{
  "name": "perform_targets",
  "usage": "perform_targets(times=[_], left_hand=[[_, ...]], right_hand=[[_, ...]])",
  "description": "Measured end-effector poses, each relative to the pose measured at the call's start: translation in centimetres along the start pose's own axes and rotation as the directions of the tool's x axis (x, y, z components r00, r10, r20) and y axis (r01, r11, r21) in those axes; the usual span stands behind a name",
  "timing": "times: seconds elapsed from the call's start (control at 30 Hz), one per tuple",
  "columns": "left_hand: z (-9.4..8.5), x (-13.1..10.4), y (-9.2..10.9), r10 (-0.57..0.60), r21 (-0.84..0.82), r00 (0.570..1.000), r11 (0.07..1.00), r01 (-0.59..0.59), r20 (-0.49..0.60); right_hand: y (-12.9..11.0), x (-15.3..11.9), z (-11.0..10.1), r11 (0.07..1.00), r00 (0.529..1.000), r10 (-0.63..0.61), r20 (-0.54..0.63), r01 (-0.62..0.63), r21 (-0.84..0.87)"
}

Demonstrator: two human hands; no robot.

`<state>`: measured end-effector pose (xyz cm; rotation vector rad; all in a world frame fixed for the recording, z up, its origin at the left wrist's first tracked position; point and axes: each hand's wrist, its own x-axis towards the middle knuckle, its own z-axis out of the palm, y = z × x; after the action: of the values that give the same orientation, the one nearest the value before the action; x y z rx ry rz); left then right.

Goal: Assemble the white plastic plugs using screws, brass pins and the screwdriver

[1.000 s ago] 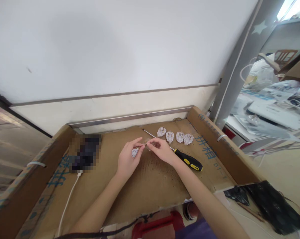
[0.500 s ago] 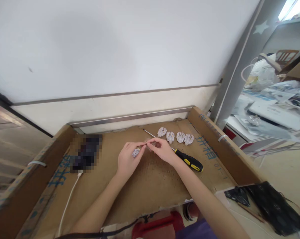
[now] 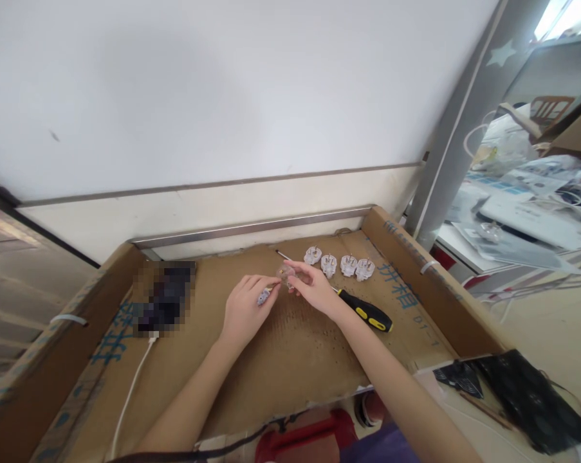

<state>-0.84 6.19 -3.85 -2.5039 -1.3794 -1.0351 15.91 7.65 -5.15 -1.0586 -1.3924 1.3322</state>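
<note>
Above the middle of the cardboard surface, my left hand (image 3: 248,308) is closed around a small whitish-grey plug part (image 3: 263,296); its fingertips touch near the clear piece. My right hand (image 3: 314,289) pinches a clear plastic piece (image 3: 285,274), just right of the left fingertips. A screwdriver (image 3: 367,310) with a black and yellow handle lies beside my right wrist, its shaft passing partly hidden behind the hand. Beyond it, several clear plug parts with metal pins stand in a row, from the leftmost (image 3: 313,255) to the rightmost (image 3: 365,269).
A dark, pixelated object (image 3: 167,297) with a white cable (image 3: 133,392) lies at the left. Cardboard walls (image 3: 415,283) edge the surface. Small dark specks are scattered near the screwdriver. A black plastic sheet (image 3: 531,399) is at the lower right, and a red stool (image 3: 309,437) below.
The clear piece has come into fuller view between my right fingers, and the right fingertips have parted slightly from the left ones. My left hand has barely moved.
</note>
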Motion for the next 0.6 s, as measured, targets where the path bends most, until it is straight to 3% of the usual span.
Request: perform_targets(times=[0.6], left_hand=[[0.01, -0.09, 0.29, -0.003, -0.005, 1.000, 1.000, 0.003, 0.009]], right_hand=[[-0.09, -0.37, -0.05, 1.000, 0.999, -0.023, 0.044, 0.024, -0.019]])
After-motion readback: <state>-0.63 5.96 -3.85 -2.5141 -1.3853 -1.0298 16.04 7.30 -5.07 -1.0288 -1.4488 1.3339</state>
